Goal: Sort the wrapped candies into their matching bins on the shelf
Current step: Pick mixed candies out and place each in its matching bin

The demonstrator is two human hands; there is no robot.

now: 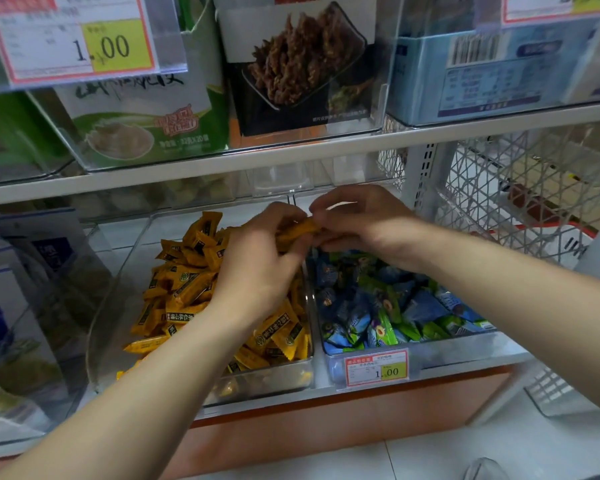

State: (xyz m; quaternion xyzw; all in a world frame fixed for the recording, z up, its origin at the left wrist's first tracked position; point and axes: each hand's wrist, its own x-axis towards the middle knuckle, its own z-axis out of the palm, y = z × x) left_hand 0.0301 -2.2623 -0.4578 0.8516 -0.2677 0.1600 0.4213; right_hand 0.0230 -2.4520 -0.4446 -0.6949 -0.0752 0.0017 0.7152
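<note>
Left hand [257,261] and right hand [364,223] seen bare. Left forearm [146,393] and right forearm [499,289] likewise left uncovered up to frame edge. Knuckles and tendons faintly outlined on backs of hands. Nails obscured by blur; finer detail cannot be told.

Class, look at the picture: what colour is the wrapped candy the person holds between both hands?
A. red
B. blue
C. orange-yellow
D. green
C: the orange-yellow wrapped candy is pinched between the left hand and the right hand, and it matches the pile in the clear plastic bin below the left hand.
</note>
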